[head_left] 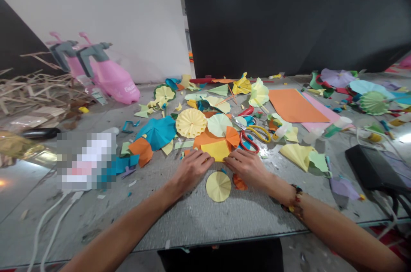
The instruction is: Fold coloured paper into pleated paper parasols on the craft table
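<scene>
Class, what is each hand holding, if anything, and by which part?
The left hand and right hand have fingertips on the near edge of a yellow paper piece; grip or mere rest cannot be told.

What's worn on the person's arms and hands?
Both forearms are bare, with no sleeves or gloves. No rings show on the left hand or the right hand. The right wrist wears a beaded bracelet with red, yellow and dark beads.
</scene>
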Action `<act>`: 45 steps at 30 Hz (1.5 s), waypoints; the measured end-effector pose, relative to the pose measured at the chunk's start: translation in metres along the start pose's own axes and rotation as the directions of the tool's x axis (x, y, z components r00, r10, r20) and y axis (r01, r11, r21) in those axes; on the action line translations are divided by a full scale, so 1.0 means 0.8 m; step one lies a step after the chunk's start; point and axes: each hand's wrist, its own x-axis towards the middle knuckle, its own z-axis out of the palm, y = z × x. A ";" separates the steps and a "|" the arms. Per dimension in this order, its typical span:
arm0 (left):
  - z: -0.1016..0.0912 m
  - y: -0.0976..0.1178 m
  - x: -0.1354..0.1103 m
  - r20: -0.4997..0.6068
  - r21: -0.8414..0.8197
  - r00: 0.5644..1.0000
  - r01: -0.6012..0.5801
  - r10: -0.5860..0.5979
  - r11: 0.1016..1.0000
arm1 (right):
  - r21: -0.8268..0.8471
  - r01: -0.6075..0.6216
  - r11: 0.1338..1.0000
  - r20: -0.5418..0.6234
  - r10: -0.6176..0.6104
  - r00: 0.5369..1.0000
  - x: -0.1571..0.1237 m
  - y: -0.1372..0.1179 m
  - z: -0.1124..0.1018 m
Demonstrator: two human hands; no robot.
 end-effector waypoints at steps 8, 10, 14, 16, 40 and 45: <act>0.001 -0.002 -0.001 -0.040 0.032 0.999 -0.013 0.014 0.999 | 0.014 -0.026 1.000 -0.075 0.027 0.997 0.005 -0.003 -0.006; 0.001 -0.002 -0.001 -0.050 0.035 0.999 -0.011 0.013 0.999 | 0.021 -0.031 0.999 -0.074 0.032 0.997 0.006 -0.003 -0.007; 0.001 -0.002 0.000 -0.060 0.048 0.998 0.001 0.002 0.999 | 0.027 -0.042 0.999 -0.044 0.043 0.998 0.005 -0.001 -0.006; 0.001 -0.001 0.000 -0.070 0.051 0.998 0.012 -0.009 0.999 | 0.021 -0.036 0.999 -0.037 0.036 0.999 0.005 -0.001 -0.006; 0.001 0.002 0.000 -0.036 0.055 0.999 0.042 -0.040 0.998 | 0.015 -0.051 0.999 -0.087 0.052 0.995 0.008 -0.003 -0.009; 0.001 0.002 0.002 -0.036 0.072 0.999 0.039 -0.036 0.997 | 0.026 -0.036 0.999 -0.077 0.037 0.996 0.009 -0.005 -0.012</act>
